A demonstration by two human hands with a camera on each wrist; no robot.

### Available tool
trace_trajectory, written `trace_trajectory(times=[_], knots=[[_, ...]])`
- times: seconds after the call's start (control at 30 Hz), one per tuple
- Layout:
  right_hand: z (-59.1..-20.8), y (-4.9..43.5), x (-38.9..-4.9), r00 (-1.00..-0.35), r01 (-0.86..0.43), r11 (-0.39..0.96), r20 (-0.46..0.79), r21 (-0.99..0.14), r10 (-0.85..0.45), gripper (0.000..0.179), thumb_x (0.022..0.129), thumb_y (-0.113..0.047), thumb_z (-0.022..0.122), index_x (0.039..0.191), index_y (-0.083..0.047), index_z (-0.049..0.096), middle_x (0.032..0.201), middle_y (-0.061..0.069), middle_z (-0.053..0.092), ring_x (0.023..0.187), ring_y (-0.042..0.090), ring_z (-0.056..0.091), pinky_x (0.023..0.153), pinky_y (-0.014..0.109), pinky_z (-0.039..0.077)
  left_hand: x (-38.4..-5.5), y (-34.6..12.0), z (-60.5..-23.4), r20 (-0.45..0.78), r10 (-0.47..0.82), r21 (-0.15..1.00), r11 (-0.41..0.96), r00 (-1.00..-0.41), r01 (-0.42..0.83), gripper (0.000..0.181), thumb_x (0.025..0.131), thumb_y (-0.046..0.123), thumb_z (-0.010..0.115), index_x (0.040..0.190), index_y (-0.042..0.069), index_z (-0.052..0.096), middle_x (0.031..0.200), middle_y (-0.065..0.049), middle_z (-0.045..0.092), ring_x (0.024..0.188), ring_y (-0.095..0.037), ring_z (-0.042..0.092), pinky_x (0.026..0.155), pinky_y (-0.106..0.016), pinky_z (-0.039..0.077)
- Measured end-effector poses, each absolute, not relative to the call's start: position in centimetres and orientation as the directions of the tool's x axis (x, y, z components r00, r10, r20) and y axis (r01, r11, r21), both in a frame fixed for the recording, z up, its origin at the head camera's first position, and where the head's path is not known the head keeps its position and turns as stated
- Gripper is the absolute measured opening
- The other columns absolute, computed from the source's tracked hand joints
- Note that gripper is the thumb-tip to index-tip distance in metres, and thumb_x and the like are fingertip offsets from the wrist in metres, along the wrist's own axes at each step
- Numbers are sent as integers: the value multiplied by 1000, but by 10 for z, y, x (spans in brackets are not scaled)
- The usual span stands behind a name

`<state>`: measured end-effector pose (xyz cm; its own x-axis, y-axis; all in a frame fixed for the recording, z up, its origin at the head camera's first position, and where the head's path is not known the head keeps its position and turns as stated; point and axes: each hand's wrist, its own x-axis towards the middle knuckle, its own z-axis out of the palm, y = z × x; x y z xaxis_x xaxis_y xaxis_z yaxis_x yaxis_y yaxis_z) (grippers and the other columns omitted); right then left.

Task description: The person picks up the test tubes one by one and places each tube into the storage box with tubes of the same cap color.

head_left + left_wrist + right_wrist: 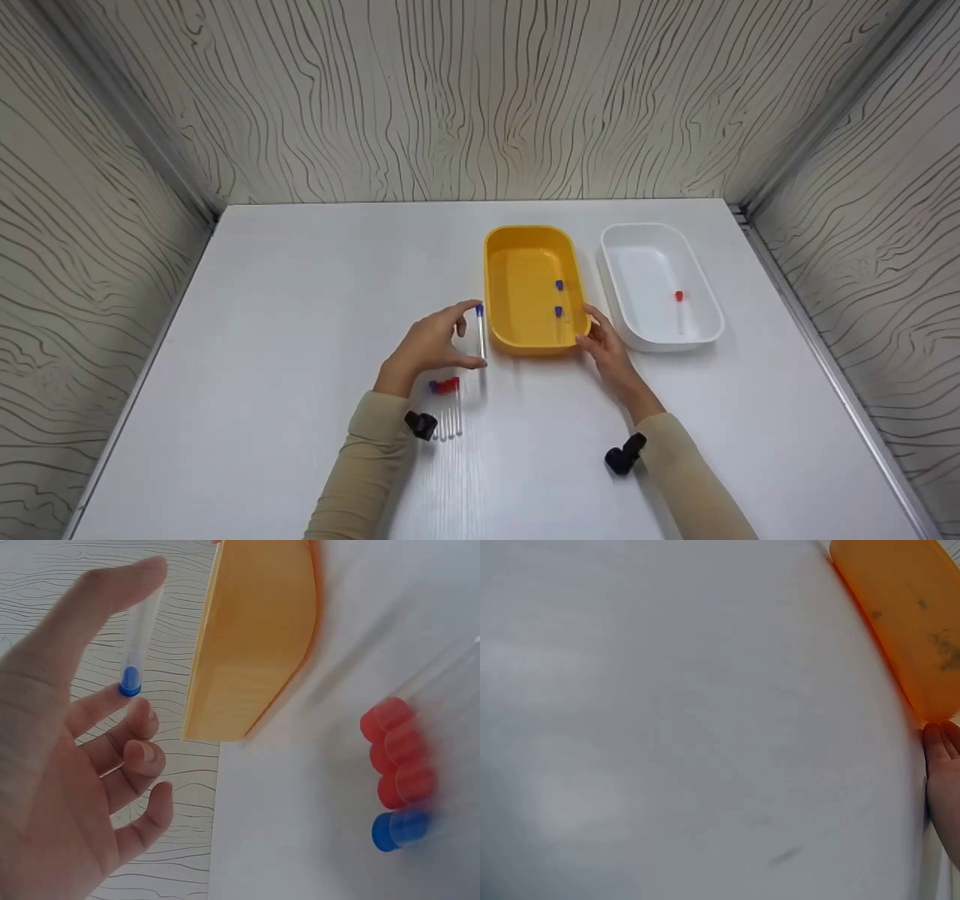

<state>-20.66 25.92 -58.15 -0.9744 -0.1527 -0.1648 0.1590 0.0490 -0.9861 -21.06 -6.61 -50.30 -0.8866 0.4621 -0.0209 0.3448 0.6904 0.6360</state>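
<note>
Between thumb and index finger, my left hand (431, 341) pinches a clear test tube (142, 630) by its two ends. Its blue cap (130, 681) presses on the index finger, and the thumb is at the other end. The tube is held up just left of the yellow tray (517, 346). Two blue-capped tubes (559, 311) lie inside that tray, toward its right side. My right hand (611, 364) holds the tray's near right corner, thumb on the front and fingers along the side. In the right wrist view, fingertips (934, 739) touch the tray's lower edge.
Right of the yellow tray stands a white tray (675, 347) with one red-capped tube (679, 297) inside. Near my left wrist, several tubes lie side by side on the white table (300, 300), with red caps (401, 754) and a blue cap (397, 830). Patterned walls enclose the table.
</note>
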Motion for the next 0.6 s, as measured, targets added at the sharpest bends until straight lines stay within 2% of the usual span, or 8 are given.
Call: trace_trajectory(times=[0.1,0.13,0.27,0.33,0.4,0.5,0.6], knots=[[-582,259,-207,-975,154,68,-163,-986,-150,62,99,-16,52,153,-19,21,161,14,20,146,29,28,95,2,36,-215,-63,-503,-18,471,629,691,-882,356,89,68,45,85,143,20,43,90,-1,55,69,-11,36,67,-27,33],[-582,259,-207,-975,155,77,-165,-985,-149,62,99,-17,52,152,-20,21,161,13,20,147,29,28,98,3,35,-216,-61,-503,-21,474,628,692,-880,357,90,68,45,84,143,20,43,90,-1,55,69,-11,37,68,-27,33],[-582,260,-206,-974,160,97,-173,-982,-148,61,99,-21,52,152,-23,22,163,8,16,149,27,24,116,25,29,-221,-57,-503,-37,482,644,681,-875,348,90,68,44,84,144,19,42,92,-4,57,70,-13,38,67,-28,33],[-582,261,-206,-974,162,96,-175,-982,-146,60,99,-21,52,151,-24,23,163,6,15,150,26,22,120,36,21,-224,-56,-503,-40,484,652,676,-874,344,90,69,44,84,144,19,42,93,-8,59,69,-14,38,67,-28,33],[-582,261,-206,-974,163,90,-175,-983,-142,60,99,-20,52,152,-23,23,163,7,16,149,26,24,121,40,19,-226,-54,-504,-42,484,658,672,-874,340,89,69,44,84,144,20,41,94,-10,59,69,-14,38,67,-28,33],[-581,261,-206,-975,162,104,-175,-981,-139,61,99,-20,52,152,-22,22,162,9,18,147,26,26,116,26,30,-231,-51,-504,-38,484,658,671,-874,343,89,70,44,84,144,20,41,94,-10,59,70,-13,38,67,-27,33],[-581,261,-207,-976,155,105,-168,-982,-135,62,98,-19,53,152,-20,22,161,11,20,146,27,28,103,10,34,-234,-48,-504,-31,496,659,663,-868,355,88,71,41,83,145,17,41,91,-8,58,69,-13,38,66,-27,33]])
